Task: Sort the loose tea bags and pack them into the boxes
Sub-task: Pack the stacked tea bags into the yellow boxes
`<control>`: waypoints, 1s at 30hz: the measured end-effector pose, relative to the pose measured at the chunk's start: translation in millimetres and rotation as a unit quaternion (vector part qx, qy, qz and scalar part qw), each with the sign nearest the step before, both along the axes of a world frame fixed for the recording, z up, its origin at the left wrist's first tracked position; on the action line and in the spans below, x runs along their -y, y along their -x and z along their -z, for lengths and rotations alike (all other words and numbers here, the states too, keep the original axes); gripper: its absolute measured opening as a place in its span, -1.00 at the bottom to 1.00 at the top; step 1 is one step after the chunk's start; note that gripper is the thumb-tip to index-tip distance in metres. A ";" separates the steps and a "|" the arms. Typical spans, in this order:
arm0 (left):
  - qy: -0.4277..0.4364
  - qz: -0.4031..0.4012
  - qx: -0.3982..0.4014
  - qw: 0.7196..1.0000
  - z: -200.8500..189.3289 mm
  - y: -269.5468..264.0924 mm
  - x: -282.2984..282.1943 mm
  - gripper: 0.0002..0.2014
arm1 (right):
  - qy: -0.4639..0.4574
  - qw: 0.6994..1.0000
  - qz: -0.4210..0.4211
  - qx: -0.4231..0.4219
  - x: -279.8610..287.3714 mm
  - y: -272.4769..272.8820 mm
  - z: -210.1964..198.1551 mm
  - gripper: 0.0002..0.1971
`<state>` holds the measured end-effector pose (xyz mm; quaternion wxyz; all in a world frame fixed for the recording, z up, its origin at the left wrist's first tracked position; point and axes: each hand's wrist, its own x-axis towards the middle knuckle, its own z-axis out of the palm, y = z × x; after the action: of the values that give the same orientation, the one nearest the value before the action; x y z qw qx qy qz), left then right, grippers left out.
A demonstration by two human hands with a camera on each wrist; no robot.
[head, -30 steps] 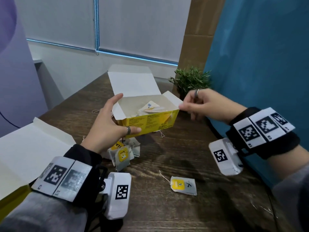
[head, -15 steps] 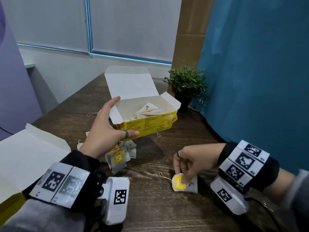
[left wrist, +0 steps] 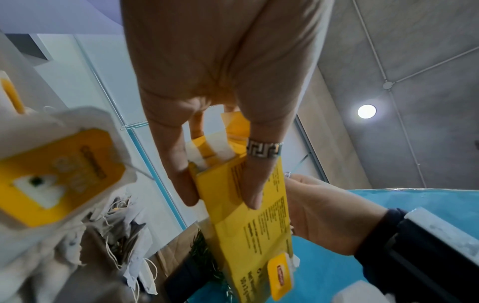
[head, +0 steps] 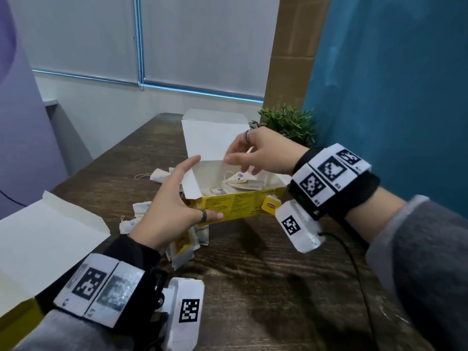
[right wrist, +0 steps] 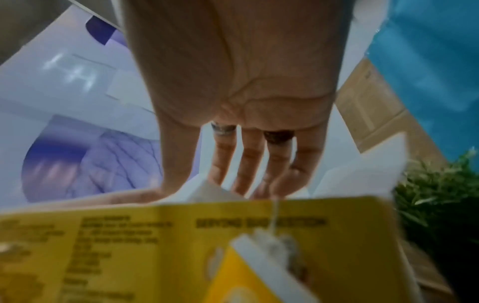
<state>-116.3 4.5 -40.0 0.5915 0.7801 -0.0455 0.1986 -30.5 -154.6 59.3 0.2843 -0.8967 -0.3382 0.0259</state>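
An open yellow tea box (head: 238, 206) stands mid-table with several tea bags (head: 240, 183) inside. My left hand (head: 202, 188) grips its left end, thumb on the front wall, seen close in the left wrist view as left hand (left wrist: 220, 202) on the box (left wrist: 259, 235). My right hand (head: 238, 165) hovers over the opening, its straight fingers reaching down onto the bags inside. A yellow tag (head: 271, 205) hangs on its string over the front wall. The right wrist view shows the right hand (right wrist: 217, 186), box (right wrist: 129, 246) and tag (right wrist: 246, 276). Loose tea bags (head: 187, 247) lie under my left wrist.
More loose bags (head: 159, 176) lie left of the box on the dark wooden table (head: 253, 287). A second open box (head: 38, 236) sits at the near left. A small plant (head: 286, 122) stands behind the box by the blue wall. A black cable (head: 354, 262) trails at right.
My right hand dropped to the table, pinched the lone tea bag there, and has carried it up into the yellow box. The left hand kept its hold on the box.
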 end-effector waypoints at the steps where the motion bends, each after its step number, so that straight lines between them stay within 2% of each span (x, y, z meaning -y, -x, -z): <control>1: -0.006 -0.007 -0.001 1.000 0.0 -0.3 -0.4 0.01 | 0.039 0.999 0.012 0.033 0.9 -1.3 0.4 -0.74; 3: -0.016 -0.016 -0.001 1.000 0.0 -0.9 -1.1 0.02 | 0.153 0.986 0.024 0.055 5.7 -0.3 3.2 -0.64; 5: -0.037 -0.014 -0.005 0.999 -0.6 0.0 -0.1 0.01 | 0.247 0.968 0.020 0.030 9.4 1.8 8.4 -0.64; 8: -0.059 -0.003 -0.015 0.998 -1.2 1.0 2.4 0.01 | 0.260 0.965 0.024 0.010 12.1 4.2 9.5 -0.63; 13: -0.043 -0.003 -0.009 0.999 1.8 -2.6 1.6 0.02 | 0.103 0.994 0.044 -0.020 15.3 -0.2 -4.4 -0.68; 15: -0.044 -0.001 -0.016 0.999 2.4 -2.7 1.2 0.02 | 0.006 0.997 0.019 -0.077 10.8 0.8 -9.5 -0.71; 18: -0.037 0.002 -0.020 0.999 1.4 -1.4 1.2 0.02 | -0.144 0.959 -0.001 -0.244 1.1 4.9 -11.3 -0.79; 19: -0.034 0.003 -0.017 0.999 1.5 -1.4 1.0 0.02 | -0.157 0.948 -0.002 -0.278 -1.9 5.3 -9.3 -0.82; 20: -0.030 0.004 -0.015 0.999 1.9 -1.6 0.7 0.01 | -0.140 0.949 0.003 -0.283 -4.4 5.3 -6.7 -0.86; 21: -0.022 0.006 -0.014 1.000 2.2 -2.1 0.2 0.00 | -0.091 0.966 0.015 -0.242 -5.5 4.4 -4.5 -0.91; 23: 0.001 0.011 -0.012 1.000 2.8 -2.7 -1.3 0.01 | 0.036 0.995 0.035 -0.081 -4.5 0.6 -2.1 -0.88; 25: 0.018 0.012 -0.012 1.000 4.0 -3.8 -2.9 0.02 | 0.097 0.993 0.040 0.050 0.6 -2.6 -4.6 -0.79; 27: 0.032 0.013 -0.014 0.999 5.7 -5.7 -4.6 0.04 | 0.115 0.990 0.031 0.071 11.7 -2.2 -12.9 -0.73; 30: 0.039 0.009 -0.013 0.999 6.9 -7.7 -6.4 0.05 | 0.217 0.976 -0.008 -0.001 29.2 2.2 -22.2 -0.59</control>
<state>-108.5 10.9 -46.9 0.6240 0.7584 -0.0372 0.1847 -32.7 -183.8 81.4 0.0827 -0.9343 -0.3315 0.1019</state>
